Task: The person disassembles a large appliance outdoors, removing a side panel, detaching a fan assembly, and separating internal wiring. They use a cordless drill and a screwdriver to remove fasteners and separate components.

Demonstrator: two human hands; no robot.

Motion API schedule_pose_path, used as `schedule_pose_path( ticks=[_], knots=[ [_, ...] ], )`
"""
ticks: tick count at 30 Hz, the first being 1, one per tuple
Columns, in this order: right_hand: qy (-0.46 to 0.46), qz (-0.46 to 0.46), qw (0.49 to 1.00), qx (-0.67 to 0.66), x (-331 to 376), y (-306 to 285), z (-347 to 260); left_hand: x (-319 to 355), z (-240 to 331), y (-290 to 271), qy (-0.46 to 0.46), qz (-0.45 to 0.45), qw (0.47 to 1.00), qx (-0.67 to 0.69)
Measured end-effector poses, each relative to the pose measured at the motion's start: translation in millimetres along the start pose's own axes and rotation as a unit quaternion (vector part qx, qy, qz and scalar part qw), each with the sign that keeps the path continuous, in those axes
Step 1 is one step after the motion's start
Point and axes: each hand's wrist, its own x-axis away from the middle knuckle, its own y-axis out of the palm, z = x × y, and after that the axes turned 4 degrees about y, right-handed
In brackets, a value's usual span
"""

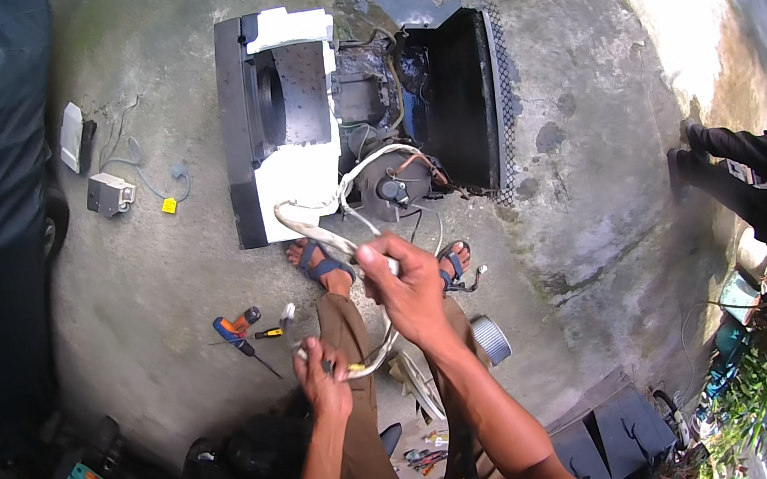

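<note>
My right hand [401, 285] is closed round a bundle of white cable [310, 226] that loops up towards an opened window air conditioner [239, 147]. Lower and to the left, my left hand [324, 379] pinches the cable's lower stretch near its end. A pale connector [288, 313] sticks up beside my left fingers, slightly blurred. Between the hands the cable sags in a curve over my lap. Inside the air conditioner a round dark compressor [387, 186] shows, with copper and pale tubes near it. A black finned panel [465, 99] forms its right side.
A cordless drill [235, 333] and a yellow-handled screwdriver [267, 334] lie left of my feet. Farther left sits a small metal box [109, 194] with wires. A ribbed blower wheel [491, 340] is by my right leg. Another person [749, 178] is at the far right.
</note>
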Motion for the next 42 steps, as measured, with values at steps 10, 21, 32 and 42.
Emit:
schedule_pose_path(
  ticks=[10, 21, 32, 42],
  knots=[
    [-0.174, 0.0, 0.963, 0.204, -75, 129, -24, 81, 270, -181, 0.133, 0.047, 0.988, -0.066],
    [-0.092, 0.147, 0.978, 0.114, -134, 92, -51, 22, 263, -159, -0.071, -0.067, 0.995, 0.027],
    [-0.145, 0.091, 0.966, 0.196, -186, 87, -60, 171, 267, -157, -0.075, -0.092, 0.992, -0.032],
    [-0.075, -0.158, 0.966, 0.19, -209, 108, -34, 111, 172, -228, 0.057, 0.114, 0.984, 0.128]
  ],
)
